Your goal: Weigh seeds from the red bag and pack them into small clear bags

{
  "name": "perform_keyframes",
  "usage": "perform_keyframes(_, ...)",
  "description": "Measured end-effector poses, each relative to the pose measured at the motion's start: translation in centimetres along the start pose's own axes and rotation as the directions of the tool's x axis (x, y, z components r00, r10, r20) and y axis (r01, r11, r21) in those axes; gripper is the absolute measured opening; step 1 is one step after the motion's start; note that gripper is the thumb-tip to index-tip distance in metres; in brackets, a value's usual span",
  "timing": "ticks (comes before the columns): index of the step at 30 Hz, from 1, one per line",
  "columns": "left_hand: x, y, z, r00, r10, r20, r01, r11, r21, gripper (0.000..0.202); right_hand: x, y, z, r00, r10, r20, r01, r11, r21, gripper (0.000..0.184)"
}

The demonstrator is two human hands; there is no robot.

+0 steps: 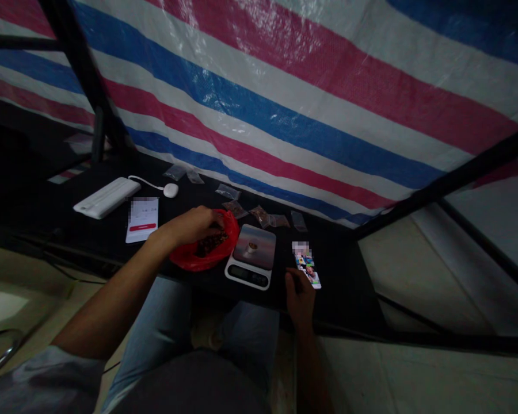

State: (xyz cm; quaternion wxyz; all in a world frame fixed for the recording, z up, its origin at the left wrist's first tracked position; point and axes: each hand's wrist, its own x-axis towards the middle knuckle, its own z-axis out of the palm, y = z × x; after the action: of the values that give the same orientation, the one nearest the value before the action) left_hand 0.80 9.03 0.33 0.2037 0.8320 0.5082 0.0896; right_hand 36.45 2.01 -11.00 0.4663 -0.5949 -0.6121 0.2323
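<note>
My left hand [200, 224] reaches over a red plastic bag [190, 257] that lies spread wide on the black table. Its fingers are bent down at the bag's far side, by a heap of small dark brown pieces [211, 242]; what they pinch is hidden. Right of the bag stands a white kitchen scale [247, 276] with a shiny metal plate [262, 246]. On that plate sits a small round cup [252, 246] with something brownish inside. My right hand [301, 292] rests beside a lit phone [307, 264], fingers loosely bent, thumb apart, nothing seen in them.
Behind the scale lie several small clear bags, some with brown bits [259, 216]. Left are another lit phone [142, 221], a long white case [107, 198] and a white round object [170, 190] on a cable. A striped tarp [250, 126] hangs behind the table.
</note>
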Motion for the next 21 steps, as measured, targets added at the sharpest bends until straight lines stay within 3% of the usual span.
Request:
perform_keyframes(3,1.5,2.5,-0.3,0.993,0.107,-0.042,-0.109,0.993,-0.045,0.027,0.0,-0.1,0.0,1.000,-0.011,0.001,0.011,1.000,-0.008,0.035)
perform_keyframes(9,5.1,6.1,1.6,0.971,0.234,0.039,-0.232,0.971,-0.054,0.026,0.1,-0.2,0.0,1.000,-0.022,-0.015,0.021,1.000,-0.012,0.034)
perform_keyframes(15,6.1,7.0,2.6,0.974,0.220,0.051,-0.220,0.975,0.002,0.016,0.1,-0.3,-0.2,0.999,-0.030,-0.017,0.030,0.999,-0.014,0.035)
perform_keyframes(21,6.3,7.6,2.5,0.973,0.232,-0.007,-0.232,0.971,-0.064,0.030,0.0,-0.1,-0.2,1.000,-0.028,-0.005,0.028,1.000,-0.010,0.033)
